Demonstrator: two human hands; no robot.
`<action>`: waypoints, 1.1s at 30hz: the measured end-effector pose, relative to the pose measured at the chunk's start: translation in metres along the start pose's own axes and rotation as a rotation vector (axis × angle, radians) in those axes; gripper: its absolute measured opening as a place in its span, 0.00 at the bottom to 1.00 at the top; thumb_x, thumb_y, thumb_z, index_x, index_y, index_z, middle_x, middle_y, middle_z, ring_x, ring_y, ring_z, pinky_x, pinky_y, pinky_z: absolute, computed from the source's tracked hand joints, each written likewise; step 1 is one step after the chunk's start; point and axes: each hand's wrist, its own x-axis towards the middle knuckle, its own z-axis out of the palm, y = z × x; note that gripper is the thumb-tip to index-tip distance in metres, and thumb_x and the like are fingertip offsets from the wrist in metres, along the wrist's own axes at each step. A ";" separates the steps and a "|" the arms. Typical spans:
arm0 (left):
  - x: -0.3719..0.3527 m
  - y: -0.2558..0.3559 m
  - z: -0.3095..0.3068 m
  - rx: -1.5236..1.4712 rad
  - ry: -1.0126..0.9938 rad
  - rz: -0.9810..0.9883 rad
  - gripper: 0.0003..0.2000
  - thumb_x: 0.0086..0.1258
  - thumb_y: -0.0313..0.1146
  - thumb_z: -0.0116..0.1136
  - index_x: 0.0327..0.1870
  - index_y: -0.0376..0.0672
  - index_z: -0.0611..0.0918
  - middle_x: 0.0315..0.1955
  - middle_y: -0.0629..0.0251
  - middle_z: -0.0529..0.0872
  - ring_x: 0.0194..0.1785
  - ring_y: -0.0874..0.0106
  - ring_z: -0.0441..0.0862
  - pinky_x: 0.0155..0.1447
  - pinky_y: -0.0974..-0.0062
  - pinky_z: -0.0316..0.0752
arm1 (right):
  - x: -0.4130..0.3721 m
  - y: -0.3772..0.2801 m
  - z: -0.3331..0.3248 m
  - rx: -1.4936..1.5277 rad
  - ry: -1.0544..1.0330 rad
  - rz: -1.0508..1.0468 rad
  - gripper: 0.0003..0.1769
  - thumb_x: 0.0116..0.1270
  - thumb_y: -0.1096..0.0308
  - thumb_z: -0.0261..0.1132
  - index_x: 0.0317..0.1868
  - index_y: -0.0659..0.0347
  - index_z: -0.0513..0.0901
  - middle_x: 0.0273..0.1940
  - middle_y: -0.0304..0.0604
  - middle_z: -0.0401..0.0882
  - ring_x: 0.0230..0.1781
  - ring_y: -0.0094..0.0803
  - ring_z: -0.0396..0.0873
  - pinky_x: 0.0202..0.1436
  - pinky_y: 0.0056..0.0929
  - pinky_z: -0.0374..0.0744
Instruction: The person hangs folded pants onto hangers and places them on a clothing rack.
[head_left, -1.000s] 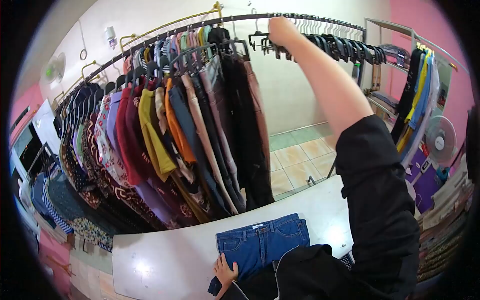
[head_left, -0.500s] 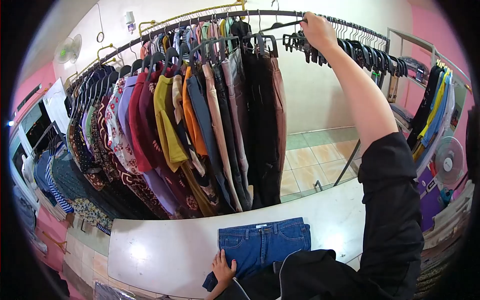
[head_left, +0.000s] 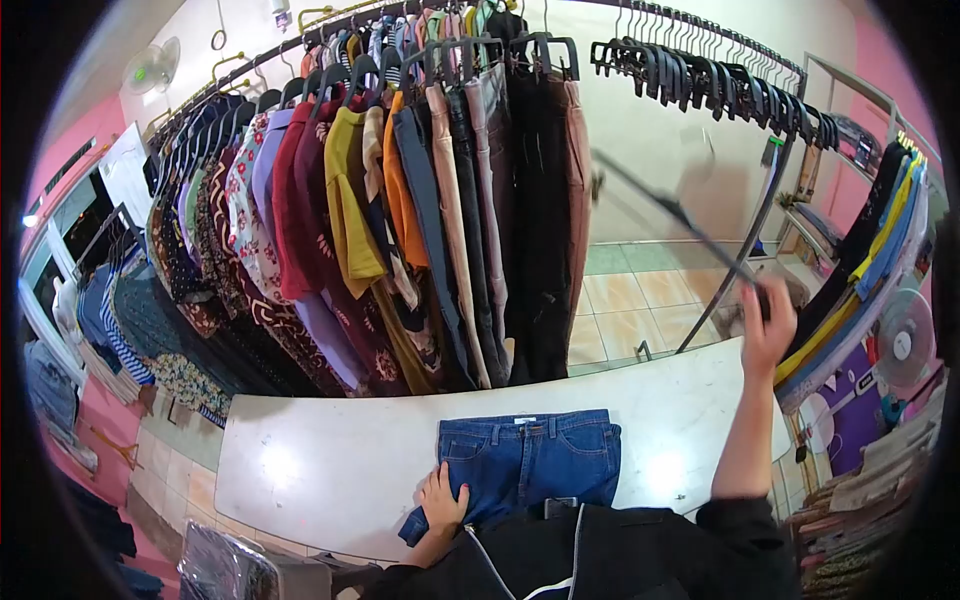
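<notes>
Now, right hand (head_left: pixel 768 325): raised at 3 o'clock in the view, over the table's right end, fingers closed around the low end of a black hanger (head_left: pixel 680 218); motion blur hides the grip's detail.
Hanger axis: long and thin, slanting from the right hand up toward 10 o'clock, its far tip in the air in front of the hung clothes (head_left: pixel 400 200).
Left hand (head_left: pixel 440 500): flat with fingers spread, pressing on the near-left corner of the jeans (head_left: pixel 530 455).
Jeans: folded on the white table (head_left: pixel 320 470), waistband on the 12 o'clock side and running 9 to 3, folded legs toward the person.
Key relation: jeans lie at 8 o'clock from the right hand, well apart and lower; the left hand is the nearer one, already touching them.
Rail (head_left: pixel 720 40): carries the clothes at its 9 o'clock stretch and a row of empty hangers (head_left: pixel 690 80) at 1 o'clock.
</notes>
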 end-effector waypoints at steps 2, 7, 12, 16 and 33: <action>0.001 -0.002 0.002 -0.022 0.013 -0.011 0.35 0.59 0.48 0.57 0.67 0.43 0.66 0.59 0.52 0.72 0.63 0.55 0.67 0.63 0.55 0.60 | -0.059 0.041 -0.039 0.177 -0.073 0.443 0.05 0.65 0.72 0.61 0.38 0.64 0.78 0.24 0.30 0.70 0.21 0.13 0.61 0.24 0.15 0.58; 0.019 -0.017 0.030 -0.182 0.062 -0.191 0.30 0.62 0.48 0.57 0.62 0.39 0.70 0.54 0.48 0.75 0.59 0.51 0.68 0.63 0.52 0.61 | -0.194 0.090 -0.085 0.518 -0.081 1.065 0.07 0.66 0.70 0.62 0.42 0.61 0.78 0.23 0.27 0.70 0.16 0.11 0.61 0.19 0.13 0.59; 0.067 0.008 0.021 -0.232 0.182 -0.255 0.23 0.67 0.46 0.54 0.58 0.40 0.75 0.54 0.51 0.76 0.60 0.51 0.69 0.65 0.59 0.61 | -0.275 0.102 -0.080 0.548 -0.186 1.259 0.07 0.67 0.69 0.61 0.43 0.61 0.78 0.21 0.26 0.67 0.15 0.11 0.60 0.17 0.13 0.57; 0.112 0.035 -0.012 -0.699 -0.092 -0.156 0.21 0.69 0.44 0.54 0.56 0.38 0.77 0.50 0.50 0.79 0.56 0.56 0.75 0.63 0.66 0.65 | -0.285 0.100 -0.051 0.564 -0.523 1.321 0.07 0.66 0.69 0.62 0.41 0.62 0.80 0.20 0.27 0.68 0.17 0.13 0.61 0.19 0.14 0.59; 0.101 0.007 0.016 -0.159 -0.110 -0.044 0.25 0.55 0.34 0.64 0.56 0.38 0.75 0.54 0.52 0.76 0.60 0.55 0.70 0.65 0.62 0.64 | -0.330 0.038 0.136 0.229 -1.248 0.165 0.20 0.53 0.64 0.69 0.46 0.61 0.80 0.45 0.51 0.78 0.49 0.50 0.75 0.54 0.40 0.75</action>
